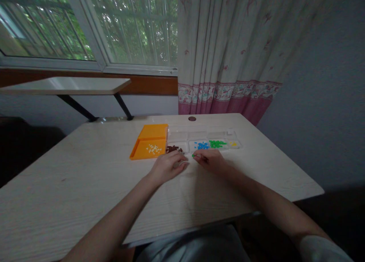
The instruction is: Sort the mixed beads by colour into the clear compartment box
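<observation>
My right hand (210, 160) pinches a small green piece (193, 155) between thumb and fingertips, just above the table. Facing it, my left hand (167, 166) has its fingers and thumb drawn together; a thin pale thing shows at the fingertips, too small to name. Right behind both hands lies a clear compartment box (196, 134). Its front compartments hold brown pieces (173, 148), blue pieces (202, 145), green pieces (217, 144) and a few yellow pieces (233, 143). White pieces (154, 149) lie in the orange tray (154, 130) at the left.
Everything rests on a pale wooden table (85, 171). At the back left a raised shelf (65, 85) stands on dark legs. A round dark cable hole (192, 119) is near the back edge. Behind are a window and a curtain (222, 64).
</observation>
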The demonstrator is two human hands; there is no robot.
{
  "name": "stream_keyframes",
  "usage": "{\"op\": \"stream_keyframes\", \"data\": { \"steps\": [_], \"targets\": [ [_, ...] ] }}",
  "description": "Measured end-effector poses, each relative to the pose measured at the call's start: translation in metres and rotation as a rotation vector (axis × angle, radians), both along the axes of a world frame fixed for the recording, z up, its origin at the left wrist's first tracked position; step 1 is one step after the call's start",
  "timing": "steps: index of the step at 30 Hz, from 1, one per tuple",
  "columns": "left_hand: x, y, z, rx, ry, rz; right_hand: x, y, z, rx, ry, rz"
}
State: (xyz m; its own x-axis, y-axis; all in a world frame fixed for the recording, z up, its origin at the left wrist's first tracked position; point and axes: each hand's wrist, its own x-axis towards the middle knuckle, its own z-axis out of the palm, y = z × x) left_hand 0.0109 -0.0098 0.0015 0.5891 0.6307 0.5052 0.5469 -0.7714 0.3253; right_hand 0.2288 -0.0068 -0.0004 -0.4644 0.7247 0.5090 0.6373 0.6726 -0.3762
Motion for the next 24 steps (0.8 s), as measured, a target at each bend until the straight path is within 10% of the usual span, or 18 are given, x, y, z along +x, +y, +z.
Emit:
{"op": "stream_keyframes", "data": {
  "steps": [13, 24],
  "targets": [
    [-0.001, 0.001, 0.001, 0.019, 0.15, -0.034, 0.021, 0.01, 0.015, 0.181, -0.036, -0.146],
    [0.0, 0.0, 0.002, 0.007, 0.252, 0.025, 0.085, 0.045, 0.032, -0.159, -0.39, -0.428]
  ]
}}
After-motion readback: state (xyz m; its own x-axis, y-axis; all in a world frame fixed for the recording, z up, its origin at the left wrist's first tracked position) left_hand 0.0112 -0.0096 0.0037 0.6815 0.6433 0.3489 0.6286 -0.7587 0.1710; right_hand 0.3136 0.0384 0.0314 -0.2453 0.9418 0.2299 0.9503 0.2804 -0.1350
